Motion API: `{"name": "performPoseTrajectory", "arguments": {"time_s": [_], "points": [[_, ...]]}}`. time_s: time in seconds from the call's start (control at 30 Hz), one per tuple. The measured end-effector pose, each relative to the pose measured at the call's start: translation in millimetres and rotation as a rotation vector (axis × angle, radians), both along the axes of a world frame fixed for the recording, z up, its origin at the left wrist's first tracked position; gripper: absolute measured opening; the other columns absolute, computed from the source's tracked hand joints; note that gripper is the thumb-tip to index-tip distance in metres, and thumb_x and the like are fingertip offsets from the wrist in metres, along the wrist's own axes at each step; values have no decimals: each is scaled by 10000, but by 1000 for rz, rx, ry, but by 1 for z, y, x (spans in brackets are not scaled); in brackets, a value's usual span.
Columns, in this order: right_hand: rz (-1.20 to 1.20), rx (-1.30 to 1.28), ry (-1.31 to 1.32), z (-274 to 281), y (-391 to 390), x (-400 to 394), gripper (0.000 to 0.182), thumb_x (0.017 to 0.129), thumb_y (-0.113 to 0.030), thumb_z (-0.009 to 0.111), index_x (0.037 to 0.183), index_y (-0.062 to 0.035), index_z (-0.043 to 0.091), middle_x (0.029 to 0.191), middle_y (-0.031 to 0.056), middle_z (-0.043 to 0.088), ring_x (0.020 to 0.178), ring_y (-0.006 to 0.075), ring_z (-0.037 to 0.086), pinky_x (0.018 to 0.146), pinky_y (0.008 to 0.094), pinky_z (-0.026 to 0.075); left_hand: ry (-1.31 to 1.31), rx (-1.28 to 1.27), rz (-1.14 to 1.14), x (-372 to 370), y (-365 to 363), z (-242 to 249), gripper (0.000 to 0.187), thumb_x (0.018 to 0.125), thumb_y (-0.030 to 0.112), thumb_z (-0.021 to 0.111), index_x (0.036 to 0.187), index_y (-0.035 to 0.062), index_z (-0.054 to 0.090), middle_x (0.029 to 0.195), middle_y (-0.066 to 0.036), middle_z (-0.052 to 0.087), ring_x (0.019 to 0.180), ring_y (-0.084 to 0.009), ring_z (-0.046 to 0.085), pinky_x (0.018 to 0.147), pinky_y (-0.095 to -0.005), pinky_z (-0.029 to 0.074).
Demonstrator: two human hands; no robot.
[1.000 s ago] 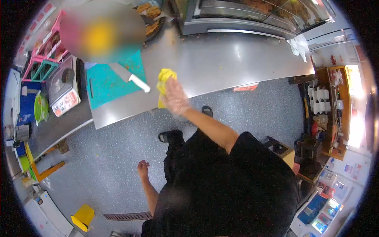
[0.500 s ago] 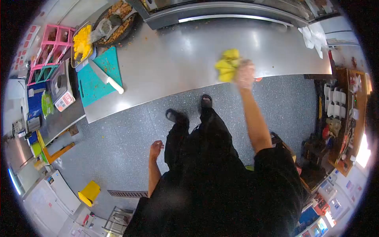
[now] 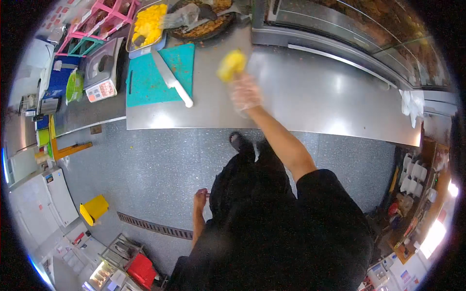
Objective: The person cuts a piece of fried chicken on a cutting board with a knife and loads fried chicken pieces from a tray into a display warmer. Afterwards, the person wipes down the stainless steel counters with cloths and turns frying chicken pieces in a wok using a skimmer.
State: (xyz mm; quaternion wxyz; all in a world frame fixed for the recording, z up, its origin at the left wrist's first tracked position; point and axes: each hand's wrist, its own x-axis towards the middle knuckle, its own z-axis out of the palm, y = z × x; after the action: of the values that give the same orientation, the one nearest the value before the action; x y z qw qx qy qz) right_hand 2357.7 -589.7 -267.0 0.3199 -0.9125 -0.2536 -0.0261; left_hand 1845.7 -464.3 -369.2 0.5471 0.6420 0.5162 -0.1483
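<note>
My right hand [image 3: 245, 93], in a clear plastic glove, is closed on a yellow cloth [image 3: 233, 65] over the steel counter [image 3: 310, 92]. The cloth is bunched and blurred by motion. To its left lies a teal cutting board [image 3: 145, 82] with crumbs on it. A large knife with a white handle [image 3: 182, 94] rests across the board's right side. My left hand [image 3: 200, 199] hangs low beside my leg, its fingers loosely bent, with nothing seen in it.
Behind the board stand a tray of yellow pieces [image 3: 149, 24] and a dark pan of brown food [image 3: 208, 26]. A scale [image 3: 102, 72] sits left. A glass cabinet [image 3: 349, 29] lines the counter's back. A yellow bin [image 3: 94, 209] stands on the floor.
My right hand has swept the yellow cloth leftward along the counter, closer to the cutting board. The view has shifted left, and my left hand still hangs low.
</note>
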Motion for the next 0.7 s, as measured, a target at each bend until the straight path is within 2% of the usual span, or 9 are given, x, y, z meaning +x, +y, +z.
{"name": "performPoseTrajectory", "arguments": {"time_s": [0.1, 0.2, 0.23, 0.37, 0.5, 0.6, 0.63, 0.67, 0.7], "points": [[234, 23, -510, -39, 78, 0, 313, 963, -206, 406, 1194, -29, 521, 1013, 94, 596, 957, 269, 591, 794, 422, 506, -6, -58, 47, 12, 6, 6, 299, 935, 229, 558, 1111, -7, 612, 879, -118, 695, 779, -210, 679, 720, -326, 520], [116, -268, -516, -41, 86, 41, 331, 956, -227, 419, 1232, -76, 520, 995, 92, 613, 931, 266, 619, 788, 426, 506, 59, -118, 13, 25, 18, 0, 277, 939, 209, 544, 1123, 12, 608, 870, -108, 697, 748, -194, 673, 672, -304, 505], [-45, -169, -292, -64, 82, 71, 306, 949, -224, 429, 1198, -85, 540, 977, 91, 616, 908, 261, 622, 783, 420, 504, 93, -124, 1, 32, 23, -1, 270, 940, 202, 541, 1128, 19, 606, 868, -106, 697, 738, -188, 672, 657, -296, 499], [-286, -312, -566, -59, -68, 121, 200, 945, -179, 445, 1044, -90, 595, 853, 59, 614, 720, 201, 599, 601, 323, 492, -33, -103, 83, 46, 34, -20, 258, 942, 193, 539, 1136, 37, 607, 824, -84, 688, 696, -169, 664, 589, -278, 482], [-508, -900, -261, -41, -257, 140, 263, 909, -254, 531, 1084, -75, 611, 908, 47, 623, 842, 182, 610, 760, 320, 488, -10, -87, 93, 75, 3, -24, 267, 950, 221, 522, 1114, 30, 611, 803, -83, 674, 694, -169, 657, 580, -283, 488], [-666, -865, 147, -7, -289, 145, 308, 882, -313, 556, 1070, -77, 618, 1018, 55, 626, 1019, 196, 581, 933, 338, 432, -46, -70, -174, 76, -8, -45, 311, 951, 272, 476, 976, 11, 642, 805, -90, 659, 712, -162, 643, 603, -296, 502], [-504, -1172, -60, -2, -272, 130, 447, 977, -302, 397, 1319, -24, 473, 1280, 136, 534, 1158, 220, 521, 1038, 361, 368, -196, -242, -31, 70, -13, -72, 343, 943, 315, 495, 934, 11, 654, 803, -81, 666, 695, -158, 634, 606, -315, 499], [-393, -979, 390, -22, -250, 155, 468, 976, -297, 388, 1356, -28, 436, 1338, 155, 505, 1169, 242, 519, 1054, 386, 350, -161, 277, -686, 78, -18, -78, 330, 943, 307, 511, 916, 11, 652, 799, -76, 663, 707, -143, 627, 595, -297, 495], [-383, -786, 227, -38, -227, 141, 452, 976, -302, 390, 1345, -50, 448, 1312, 149, 502, 1142, 230, 517, 1017, 384, 374, -151, 111, -666, 93, -30, -72, 305, 940, 286, 533, 916, 8, 656, 789, -65, 658, 720, -154, 617, 631, -307, 502]]}}
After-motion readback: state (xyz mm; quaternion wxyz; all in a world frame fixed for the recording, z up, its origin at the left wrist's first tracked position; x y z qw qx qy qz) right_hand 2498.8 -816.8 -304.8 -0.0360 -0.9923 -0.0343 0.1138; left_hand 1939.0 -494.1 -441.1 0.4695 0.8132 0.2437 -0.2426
